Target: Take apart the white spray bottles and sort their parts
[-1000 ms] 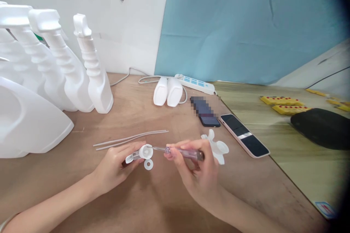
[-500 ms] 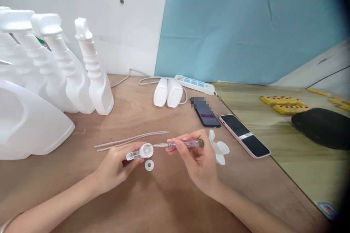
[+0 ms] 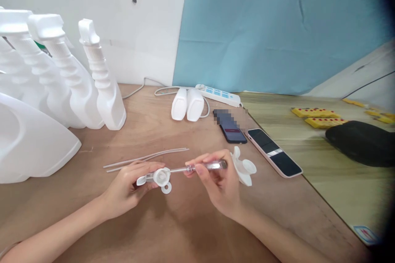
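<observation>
My left hand (image 3: 129, 185) is closed around a white spray bottle trigger head (image 3: 161, 176), its round collar facing up toward me. A screwdriver (image 3: 212, 165) with a clear handle lies in the closed fingers of my right hand (image 3: 220, 185). Its metal tip meets the right side of the collar; whether it is inside the rim I cannot tell. Just below the collar, a flat white washer (image 3: 166, 188) rests on the table. Two thin clear tubes (image 3: 145, 158) lie behind my left hand. Beyond my right hand is a white plastic part with rounded lobes (image 3: 245, 167), partly hidden.
Several tall white spray bottles (image 3: 109, 102) stand at the left. Two small white containers (image 3: 195, 104) and a power strip (image 3: 220, 95) with its cord lie at the back. A dark phone (image 3: 233, 131) and a pink-edged phone (image 3: 276, 154) lie to the right.
The trigger head has tilted and shifted slightly down and left, now overlapping the washer's upper edge in view. The screwdriver has moved left with it. The whole view has shifted a little.
</observation>
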A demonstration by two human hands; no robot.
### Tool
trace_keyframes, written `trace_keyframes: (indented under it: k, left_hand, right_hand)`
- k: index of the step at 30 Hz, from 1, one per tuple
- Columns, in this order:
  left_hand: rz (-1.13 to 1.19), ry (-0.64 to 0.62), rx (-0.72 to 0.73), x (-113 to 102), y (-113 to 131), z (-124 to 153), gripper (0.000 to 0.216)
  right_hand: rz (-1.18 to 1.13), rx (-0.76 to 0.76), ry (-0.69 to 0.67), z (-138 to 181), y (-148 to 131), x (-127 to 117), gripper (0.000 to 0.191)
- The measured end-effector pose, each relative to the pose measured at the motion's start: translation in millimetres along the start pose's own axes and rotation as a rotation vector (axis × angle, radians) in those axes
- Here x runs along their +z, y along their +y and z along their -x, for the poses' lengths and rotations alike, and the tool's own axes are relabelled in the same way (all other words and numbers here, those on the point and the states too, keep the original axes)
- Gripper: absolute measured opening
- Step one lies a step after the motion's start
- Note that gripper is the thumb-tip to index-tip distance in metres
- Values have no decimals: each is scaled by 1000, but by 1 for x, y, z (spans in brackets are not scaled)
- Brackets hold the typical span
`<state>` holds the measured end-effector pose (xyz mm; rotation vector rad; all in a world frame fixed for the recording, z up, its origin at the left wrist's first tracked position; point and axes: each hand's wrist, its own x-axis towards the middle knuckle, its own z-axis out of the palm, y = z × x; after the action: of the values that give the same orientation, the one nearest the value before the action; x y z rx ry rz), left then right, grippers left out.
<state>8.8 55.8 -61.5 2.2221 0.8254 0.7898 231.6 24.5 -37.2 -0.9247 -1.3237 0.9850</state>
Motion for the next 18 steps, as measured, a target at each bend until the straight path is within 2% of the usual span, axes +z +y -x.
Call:
trace_keyframes:
  k: [3, 8, 12, 18]
  left_hand:
    - [-34, -16, 3, 0, 1, 0, 31]
    - [-50, -35, 48, 0, 0, -1, 32]
    - [-56, -14, 54, 1, -2, -1, 32]
    - [-63, 6, 40, 2, 1, -1, 30]
  right_hand:
    - [-54, 71, 19, -2, 1, 0, 17]
    - [-205, 397, 83, -13, 3, -1, 26]
    - [-253, 483, 131, -12, 8, 1, 28]
    - [-535, 686, 345, -18, 21, -7, 26]
